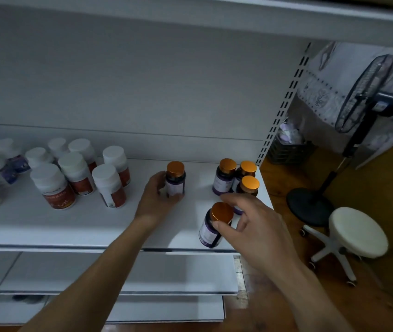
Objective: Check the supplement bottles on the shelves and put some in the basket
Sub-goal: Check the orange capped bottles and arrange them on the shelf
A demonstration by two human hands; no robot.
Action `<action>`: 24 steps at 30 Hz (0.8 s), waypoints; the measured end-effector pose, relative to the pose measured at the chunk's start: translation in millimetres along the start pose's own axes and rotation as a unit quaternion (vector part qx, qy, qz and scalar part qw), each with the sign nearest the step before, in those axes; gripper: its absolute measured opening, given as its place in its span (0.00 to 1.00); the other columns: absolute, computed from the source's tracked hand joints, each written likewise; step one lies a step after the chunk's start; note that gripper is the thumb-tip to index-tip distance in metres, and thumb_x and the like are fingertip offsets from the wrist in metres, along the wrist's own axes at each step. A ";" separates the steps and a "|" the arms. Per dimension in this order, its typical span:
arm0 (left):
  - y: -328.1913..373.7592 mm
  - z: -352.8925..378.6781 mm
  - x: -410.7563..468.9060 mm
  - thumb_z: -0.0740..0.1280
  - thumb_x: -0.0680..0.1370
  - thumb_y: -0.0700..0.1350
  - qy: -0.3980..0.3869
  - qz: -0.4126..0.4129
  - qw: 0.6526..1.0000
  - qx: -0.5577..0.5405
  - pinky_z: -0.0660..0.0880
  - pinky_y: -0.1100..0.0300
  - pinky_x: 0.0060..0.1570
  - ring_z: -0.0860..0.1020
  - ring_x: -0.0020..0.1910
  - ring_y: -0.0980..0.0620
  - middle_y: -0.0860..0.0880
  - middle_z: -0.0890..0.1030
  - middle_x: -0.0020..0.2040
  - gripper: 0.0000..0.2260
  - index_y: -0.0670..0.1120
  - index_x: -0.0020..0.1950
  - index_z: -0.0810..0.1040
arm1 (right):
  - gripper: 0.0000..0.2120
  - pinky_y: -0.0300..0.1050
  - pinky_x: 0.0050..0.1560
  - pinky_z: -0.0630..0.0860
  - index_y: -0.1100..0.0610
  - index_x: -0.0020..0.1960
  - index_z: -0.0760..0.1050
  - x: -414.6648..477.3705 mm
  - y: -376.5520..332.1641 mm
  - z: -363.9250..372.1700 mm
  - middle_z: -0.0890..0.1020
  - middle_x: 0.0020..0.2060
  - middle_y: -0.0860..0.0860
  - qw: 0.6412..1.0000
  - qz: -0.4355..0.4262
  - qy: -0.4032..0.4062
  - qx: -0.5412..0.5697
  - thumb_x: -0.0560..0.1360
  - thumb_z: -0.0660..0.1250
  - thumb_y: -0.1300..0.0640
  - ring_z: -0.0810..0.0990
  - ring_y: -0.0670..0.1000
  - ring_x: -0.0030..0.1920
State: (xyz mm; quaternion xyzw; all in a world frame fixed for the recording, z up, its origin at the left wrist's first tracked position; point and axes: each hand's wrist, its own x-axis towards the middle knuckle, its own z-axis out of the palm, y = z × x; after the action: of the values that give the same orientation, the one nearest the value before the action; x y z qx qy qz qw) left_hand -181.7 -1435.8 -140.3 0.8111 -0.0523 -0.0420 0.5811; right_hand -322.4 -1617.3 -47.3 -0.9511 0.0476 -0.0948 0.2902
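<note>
**Two bottles gripped on the shelf**

One orange-capped bottle point(175, 179) is clasped upright by the left hand point(157, 197), label turned outward, probably for checking. A second bottle point(214, 225) is pinched at its cap by the right hand point(250, 226) near the shelf point(82, 226) edge. No basket is visible.

Orange-capped dark purple bottles point(224, 178), white-capped red-labelled bottles point(109, 186), white shelf point(47, 224), cream stool point(358, 232).

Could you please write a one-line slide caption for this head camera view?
Both hands grasp orange-capped purple bottles on a white shelf: left hand one upright, right hand one tilted.
</note>
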 end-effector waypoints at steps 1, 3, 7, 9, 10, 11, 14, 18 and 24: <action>1.1 -3.9 -11.1 0.73 0.74 0.41 0.024 -0.007 1.000 0.000 0.70 0.61 0.61 0.74 0.61 0.55 0.53 0.75 0.63 0.25 0.48 0.70 0.70 | 0.23 0.45 0.56 0.76 0.43 0.66 0.72 -0.7 0.0 -0.5 0.83 0.49 0.46 1.000 0.002 -0.003 0.005 0.73 0.71 0.44 0.80 0.46 0.50; 3.7 -11.3 -40.0 0.71 0.76 0.41 0.079 0.016 0.997 -0.014 0.71 0.60 0.63 0.76 0.58 0.60 0.55 0.77 0.61 0.20 0.50 0.66 0.73 | 0.23 0.45 0.56 0.76 0.43 0.66 0.72 -2.6 -0.9 -1.6 0.82 0.48 0.44 1.000 0.010 -0.008 0.021 0.73 0.71 0.45 0.80 0.45 0.47; 11.6 -14.4 -94.2 0.71 0.77 0.43 0.022 0.038 0.998 -0.043 0.75 0.64 0.58 0.79 0.55 0.61 0.62 0.82 0.54 0.14 0.55 0.60 0.75 | 0.23 0.39 0.51 0.73 0.42 0.66 0.72 -5.9 -2.3 -0.4 0.74 0.44 0.37 0.999 -0.002 -0.022 0.037 0.72 0.72 0.45 0.80 0.45 0.42; 14.6 -10.6 -109.8 0.73 0.74 0.50 -0.062 0.038 0.997 -0.020 0.73 0.66 0.59 0.76 0.60 0.63 0.65 0.78 0.59 0.22 0.58 0.66 0.71 | 0.23 0.38 0.49 0.74 0.42 0.65 0.72 -7.2 -3.7 0.7 0.74 0.40 0.35 0.998 -0.011 -0.033 0.050 0.72 0.73 0.46 0.80 0.44 0.42; 16.1 -7.6 -114.9 0.74 0.73 0.53 -0.103 0.039 0.994 -0.008 0.71 0.66 0.61 0.73 0.63 0.64 0.66 0.76 0.63 0.27 0.60 0.69 0.68 | 0.23 0.36 0.47 0.74 0.41 0.65 0.72 -7.7 -4.1 0.9 0.74 0.38 0.35 0.998 -0.017 -0.038 0.057 0.71 0.73 0.46 0.79 0.43 0.43; 17.0 -4.0 -118.5 0.75 0.71 0.54 -0.134 0.040 0.990 0.006 0.68 0.68 0.63 0.71 0.65 0.65 0.66 0.73 0.66 0.31 0.62 0.71 0.65 | 0.23 0.33 0.45 0.73 0.41 0.64 0.73 -8.3 -4.7 1.0 0.74 0.36 0.35 0.997 -0.023 -0.040 0.065 0.71 0.73 0.46 0.79 0.42 0.43; 24.9 4.7 -123.8 0.75 0.71 0.55 -0.151 0.059 0.986 0.028 0.67 0.75 0.60 0.70 0.65 0.67 0.69 0.72 0.65 0.32 0.66 0.70 0.64 | 0.23 0.28 0.38 0.70 0.39 0.63 0.73 -11.7 -10.1 -1.0 0.76 0.34 0.32 0.993 -0.058 -0.027 0.097 0.70 0.74 0.44 0.78 0.39 0.43; 35.4 6.5 -122.4 0.74 0.73 0.53 -0.111 0.092 0.990 -0.007 0.71 0.69 0.58 0.75 0.61 0.58 0.62 0.78 0.60 0.23 0.61 0.65 0.71 | 0.25 0.29 0.47 0.72 0.32 0.63 0.67 -13.7 -16.6 -5.0 0.74 0.51 0.28 0.983 -0.125 -0.015 0.134 0.67 0.68 0.37 0.76 0.37 0.52; 52.0 0.3 -124.8 0.71 0.73 0.54 -0.106 0.143 0.984 -0.031 0.74 0.58 0.61 0.76 0.61 0.54 0.61 0.78 0.59 0.23 0.58 0.66 0.71 | 0.34 0.33 0.64 0.65 0.35 0.70 0.61 -16.0 -11.0 0.5 0.68 0.65 0.31 0.976 -0.154 -0.049 0.147 0.67 0.69 0.35 0.65 0.37 0.69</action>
State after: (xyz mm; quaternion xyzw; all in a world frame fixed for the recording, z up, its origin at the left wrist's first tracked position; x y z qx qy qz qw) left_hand -307.2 -1436.0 -90.2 0.7677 -0.2274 -0.0460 0.5973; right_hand -337.5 -1605.6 -44.0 -0.8972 -0.1283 -0.0975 0.4111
